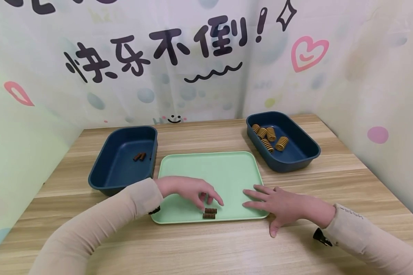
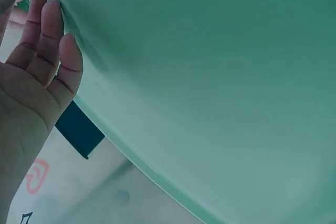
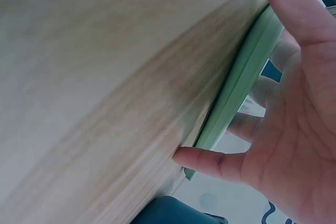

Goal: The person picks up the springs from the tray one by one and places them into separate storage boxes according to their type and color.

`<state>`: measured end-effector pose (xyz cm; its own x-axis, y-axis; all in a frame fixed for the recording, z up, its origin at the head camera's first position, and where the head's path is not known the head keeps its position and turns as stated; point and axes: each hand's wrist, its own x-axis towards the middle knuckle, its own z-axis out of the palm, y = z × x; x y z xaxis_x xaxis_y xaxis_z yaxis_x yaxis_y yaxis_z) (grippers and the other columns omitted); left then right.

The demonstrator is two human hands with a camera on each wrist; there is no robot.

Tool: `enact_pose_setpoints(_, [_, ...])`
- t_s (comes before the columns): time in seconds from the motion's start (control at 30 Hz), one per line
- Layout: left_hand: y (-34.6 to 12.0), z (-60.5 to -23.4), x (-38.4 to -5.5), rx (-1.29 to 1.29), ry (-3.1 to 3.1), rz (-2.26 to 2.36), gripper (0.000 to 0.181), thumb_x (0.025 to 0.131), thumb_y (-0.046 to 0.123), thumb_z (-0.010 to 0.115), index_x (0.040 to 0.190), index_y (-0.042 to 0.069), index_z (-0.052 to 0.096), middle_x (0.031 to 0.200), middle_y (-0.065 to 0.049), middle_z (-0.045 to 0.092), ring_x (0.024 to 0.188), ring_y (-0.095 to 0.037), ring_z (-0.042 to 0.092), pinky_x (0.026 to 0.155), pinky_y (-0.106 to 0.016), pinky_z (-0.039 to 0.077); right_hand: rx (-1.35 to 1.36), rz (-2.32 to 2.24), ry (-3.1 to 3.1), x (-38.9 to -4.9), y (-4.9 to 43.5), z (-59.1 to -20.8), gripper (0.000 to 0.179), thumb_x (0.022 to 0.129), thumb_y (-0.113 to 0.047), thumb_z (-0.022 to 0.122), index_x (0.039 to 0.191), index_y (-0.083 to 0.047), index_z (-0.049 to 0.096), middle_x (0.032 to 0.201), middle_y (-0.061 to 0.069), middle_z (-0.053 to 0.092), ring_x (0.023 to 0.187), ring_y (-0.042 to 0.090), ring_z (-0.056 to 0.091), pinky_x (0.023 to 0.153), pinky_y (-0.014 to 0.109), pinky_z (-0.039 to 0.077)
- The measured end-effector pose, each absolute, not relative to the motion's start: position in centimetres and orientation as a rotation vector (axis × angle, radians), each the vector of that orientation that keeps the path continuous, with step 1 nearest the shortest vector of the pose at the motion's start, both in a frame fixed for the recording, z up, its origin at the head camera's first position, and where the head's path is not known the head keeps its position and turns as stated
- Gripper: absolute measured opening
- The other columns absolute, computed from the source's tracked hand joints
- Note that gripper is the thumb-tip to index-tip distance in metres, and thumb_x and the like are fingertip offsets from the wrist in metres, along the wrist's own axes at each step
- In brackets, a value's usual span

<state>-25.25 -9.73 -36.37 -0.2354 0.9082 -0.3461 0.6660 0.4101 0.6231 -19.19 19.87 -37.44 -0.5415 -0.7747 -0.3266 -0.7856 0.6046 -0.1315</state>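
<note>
Two small dark brown coil springs (image 1: 209,216) lie side by side near the front edge of the light green tray (image 1: 206,168). Just behind them, my left hand (image 1: 194,191) hovers over the tray, its index finger extended and the other fingers loosely bent. Its thumb tip is close to the springs' left end; whether it touches them I cannot tell. In the left wrist view the left hand (image 2: 39,72) shows nothing held. My right hand (image 1: 285,205) spreads its fingers across the tray's right rim, with the thumb on the wooden table.
At left stands a blue bin (image 1: 120,152) with a few small brown springs (image 1: 139,156). Behind the right hand, another blue bin (image 1: 296,147) holds several larger yellow-brown springs (image 1: 270,134). A printed curtain (image 1: 206,88) hangs along the table's back edge.
</note>
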Motion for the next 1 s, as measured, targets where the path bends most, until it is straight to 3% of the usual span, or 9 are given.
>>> enact_pose_setpoints(0.8, [-9.28, -36.78, -24.97, 1.309, 1.982, 0.423, 0.035, 0.081, 0.001, 0.066, 0.114, 0.014, 0.064, 0.079, 0.004, 0.052, 0.069, -0.001, 0.043, 0.065, -0.014, 0.039, -1.274, 0.028, 2.481, -19.23, 20.02, -37.59, 0.094, 0.062, -0.067, 0.057, 0.142, -0.023, 0.033, 0.151, 0.01, 0.02, 0.134, 0.041, 0.021, 0.086, 0.065, 0.035])
enact_pose_setpoints(1.0, [-9.43, -36.74, -25.02, 1.271, 2.009, 0.4, 0.032, 0.081, 0.003, 0.067, 0.11, 0.015, 0.063, 0.071, 0.009, 0.048, 0.063, -0.001, 0.041, 0.062, -0.014, 0.036, -1.272, 0.019, 2.479, -19.22, 20.02, -37.54, 0.094, 0.062, -0.067, 0.057, 0.142, -0.023, 0.033, 0.151, 0.01, 0.019, 0.134, 0.041, 0.021, 0.085, 0.066, 0.035])
